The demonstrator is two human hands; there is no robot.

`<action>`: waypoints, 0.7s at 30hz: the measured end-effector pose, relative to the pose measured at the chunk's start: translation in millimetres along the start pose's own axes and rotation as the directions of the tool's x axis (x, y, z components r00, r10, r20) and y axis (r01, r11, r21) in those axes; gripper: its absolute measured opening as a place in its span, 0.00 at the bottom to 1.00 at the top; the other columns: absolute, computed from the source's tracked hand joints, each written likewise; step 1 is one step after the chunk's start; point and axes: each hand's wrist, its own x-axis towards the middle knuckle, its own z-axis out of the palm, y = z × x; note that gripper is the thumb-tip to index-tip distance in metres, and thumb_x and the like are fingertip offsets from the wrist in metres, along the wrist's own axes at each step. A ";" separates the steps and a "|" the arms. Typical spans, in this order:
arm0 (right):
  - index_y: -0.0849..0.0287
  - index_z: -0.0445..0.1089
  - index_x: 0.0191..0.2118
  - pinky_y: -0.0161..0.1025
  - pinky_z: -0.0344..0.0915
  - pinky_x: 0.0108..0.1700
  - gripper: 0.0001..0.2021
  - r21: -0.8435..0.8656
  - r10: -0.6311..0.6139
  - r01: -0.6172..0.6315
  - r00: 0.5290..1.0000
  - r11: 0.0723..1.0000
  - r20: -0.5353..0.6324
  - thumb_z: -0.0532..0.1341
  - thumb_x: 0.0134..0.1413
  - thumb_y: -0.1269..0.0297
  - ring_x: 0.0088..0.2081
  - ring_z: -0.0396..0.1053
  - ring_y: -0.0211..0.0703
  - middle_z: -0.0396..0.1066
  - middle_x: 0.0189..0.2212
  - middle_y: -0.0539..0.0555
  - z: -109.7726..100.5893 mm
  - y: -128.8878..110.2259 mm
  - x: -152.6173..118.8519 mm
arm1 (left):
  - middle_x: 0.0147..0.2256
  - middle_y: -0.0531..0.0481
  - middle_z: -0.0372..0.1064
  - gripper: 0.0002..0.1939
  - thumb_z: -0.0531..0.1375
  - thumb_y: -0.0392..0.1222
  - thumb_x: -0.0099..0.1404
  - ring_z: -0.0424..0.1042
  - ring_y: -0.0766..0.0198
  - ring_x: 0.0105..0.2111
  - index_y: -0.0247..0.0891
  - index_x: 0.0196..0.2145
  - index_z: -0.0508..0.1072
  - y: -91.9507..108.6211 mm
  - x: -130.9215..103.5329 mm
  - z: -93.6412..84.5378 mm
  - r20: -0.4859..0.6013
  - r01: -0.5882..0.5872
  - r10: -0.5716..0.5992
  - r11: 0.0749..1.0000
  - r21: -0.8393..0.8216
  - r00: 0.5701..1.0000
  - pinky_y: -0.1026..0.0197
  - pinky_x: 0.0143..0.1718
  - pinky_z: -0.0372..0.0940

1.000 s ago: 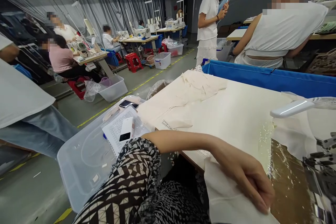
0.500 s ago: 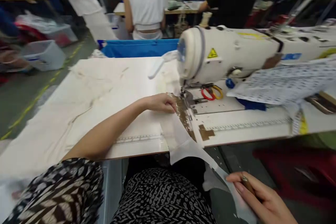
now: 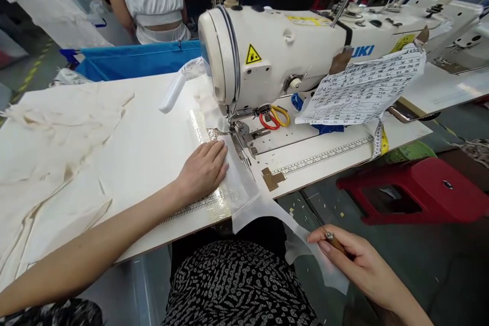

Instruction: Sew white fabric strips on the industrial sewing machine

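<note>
The right grip (image 3: 355,260) is closed around the wooden handle of a pointed tool (image 3: 338,244), its shaft aimed toward 10 o'clock; thumb and forefinger also pinch the edge of a white, see-through cloth (image 3: 246,196). That cloth spans from the right grip toward 10 o'clock, crossing the front edge of the counter (image 3: 153,137) and reaching the needle area, part of it hanging off the edge. The left grip (image 3: 204,168) lies palm down on it, fingers stretched flat and side by side, near the edge.

From the left grip, the sewing machine (image 3: 267,56) begins at 1 o'clock, its needle just beyond the fingertips. Scissors (image 3: 280,117) with 2 coloured loops lie at 2 o'clock under the machine arm; a ruler strip (image 3: 324,155) runs along the front edge at 3. Toward 9, a broad stretch of white surface separates the hand from a cream cloth heap (image 3: 64,137). A blue sling (image 3: 141,61) borders the far edge at 11. From the right grip, floor shows before a red stool (image 3: 428,183) at 2 o'clock.
</note>
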 end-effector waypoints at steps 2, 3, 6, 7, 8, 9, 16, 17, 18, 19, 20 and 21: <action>0.54 0.77 0.37 0.32 0.62 0.25 0.19 0.002 0.008 -0.008 0.999 1.000 -0.052 0.57 0.63 0.46 0.22 0.62 0.37 0.69 0.25 0.50 0.6 -0.4 -6.8 | 0.63 0.32 0.61 0.29 0.42 0.47 0.75 0.61 0.46 0.64 0.22 0.62 0.64 3.7 2.1 1.5 0.033 -0.003 0.003 1.000 0.003 0.999 0.46 0.65 0.57; 0.54 0.77 0.37 0.33 0.63 0.26 0.19 -0.002 0.013 -0.013 0.997 1.000 -0.079 0.57 0.63 0.45 0.23 0.62 0.37 0.70 0.26 0.51 0.6 0.0 -10.5 | 0.64 0.32 0.60 0.29 0.42 0.47 0.75 0.59 0.47 0.64 0.22 0.62 0.63 5.6 3.9 1.6 0.043 -0.003 0.003 1.000 0.004 0.999 0.46 0.66 0.56; 0.54 0.78 0.36 0.33 0.62 0.25 0.20 -0.034 0.030 -0.035 0.990 0.999 -0.139 0.58 0.62 0.44 0.23 0.63 0.38 0.72 0.27 0.52 -1.1 1.8 -19.7 | 0.64 0.31 0.59 0.30 0.42 0.47 0.75 0.58 0.47 0.65 0.20 0.62 0.63 10.6 9.2 0.1 0.054 -0.004 0.004 1.000 -0.001 0.999 0.48 0.67 0.55; 0.54 0.78 0.36 0.33 0.61 0.24 0.20 -0.043 0.035 -0.043 0.987 0.998 -0.154 0.58 0.61 0.44 0.22 0.62 0.38 0.72 0.27 0.52 -1.8 2.1 -21.5 | 0.64 0.31 0.59 0.30 0.43 0.47 0.75 0.58 0.46 0.65 0.20 0.62 0.63 11.9 10.5 -0.5 0.053 -0.003 0.003 1.000 -0.002 0.999 0.48 0.66 0.55; 0.54 0.78 0.35 0.33 0.61 0.23 0.20 -0.049 0.039 -0.048 0.985 0.998 -0.167 0.58 0.61 0.44 0.22 0.61 0.38 0.72 0.26 0.52 -2.4 2.1 -22.6 | 0.63 0.30 0.60 0.30 0.43 0.47 0.74 0.58 0.46 0.65 0.20 0.61 0.64 12.9 11.5 -1.1 0.052 0.001 -0.001 1.000 0.000 0.999 0.48 0.66 0.56; 0.54 0.78 0.35 0.33 0.60 0.23 0.20 -0.053 0.040 -0.051 0.983 0.997 -0.178 0.59 0.61 0.44 0.22 0.61 0.38 0.71 0.25 0.52 -3.0 1.9 -23.1 | 0.63 0.30 0.60 0.29 0.44 0.47 0.74 0.58 0.45 0.65 0.20 0.61 0.64 13.7 12.2 -1.4 0.051 0.009 -0.009 1.000 0.003 0.999 0.47 0.66 0.56; 0.52 0.78 0.35 0.32 0.63 0.22 0.18 -0.143 0.000 -0.017 0.993 0.990 -0.116 0.58 0.62 0.46 0.24 0.67 0.41 0.74 0.26 0.52 -10.5 -1.5 -20.8 | 0.63 0.25 0.57 0.31 0.45 0.48 0.73 0.55 0.42 0.66 0.17 0.62 0.60 16.1 18.6 -0.4 0.090 0.065 -0.064 0.998 -0.012 0.994 0.45 0.66 0.54; 0.52 0.78 0.36 0.32 0.64 0.23 0.17 -0.168 -0.023 0.007 0.996 0.986 -0.089 0.58 0.62 0.47 0.24 0.68 0.42 0.74 0.27 0.52 -12.6 -1.5 -20.8 | 0.63 0.25 0.57 0.31 0.45 0.48 0.73 0.55 0.41 0.66 0.16 0.62 0.60 16.5 19.9 -0.7 0.098 0.068 -0.067 0.998 -0.009 0.993 0.45 0.66 0.54; 0.52 0.79 0.36 0.32 0.65 0.23 0.17 -0.190 -0.044 0.030 0.997 0.981 -0.069 0.58 0.63 0.48 0.24 0.69 0.42 0.74 0.26 0.52 -14.6 -1.3 -20.7 | 0.63 0.25 0.58 0.31 0.45 0.48 0.73 0.56 0.41 0.65 0.16 0.62 0.60 17.0 21.1 -1.2 0.104 0.071 -0.070 0.997 -0.002 0.992 0.45 0.66 0.54; 0.52 0.79 0.36 0.32 0.66 0.24 0.16 -0.207 -0.062 0.048 0.996 0.977 -0.060 0.58 0.63 0.49 0.23 0.69 0.41 0.74 0.26 0.52 -16.1 -1.3 -20.5 | 0.63 0.25 0.58 0.31 0.45 0.48 0.73 0.56 0.40 0.65 0.17 0.62 0.61 17.7 22.2 -2.0 0.109 0.073 -0.073 0.997 0.006 0.991 0.45 0.66 0.54; 0.52 0.79 0.36 0.32 0.67 0.24 0.16 -0.218 -0.075 0.060 0.995 0.974 -0.062 0.58 0.63 0.50 0.23 0.69 0.41 0.75 0.26 0.52 -17.1 -1.4 -20.1 | 0.63 0.25 0.58 0.31 0.45 0.48 0.73 0.56 0.40 0.65 0.17 0.61 0.61 18.4 23.2 -2.9 0.113 0.075 -0.076 0.997 0.015 0.991 0.45 0.65 0.54; 0.52 0.79 0.36 0.32 0.68 0.25 0.16 -0.223 -0.083 0.066 0.994 0.973 -0.068 0.58 0.63 0.50 0.23 0.69 0.41 0.75 0.26 0.53 -17.6 -1.7 -19.5 | 0.63 0.25 0.58 0.31 0.45 0.47 0.73 0.57 0.40 0.64 0.17 0.61 0.61 19.2 24.1 -3.9 0.114 0.075 -0.078 0.997 0.024 0.990 0.45 0.65 0.54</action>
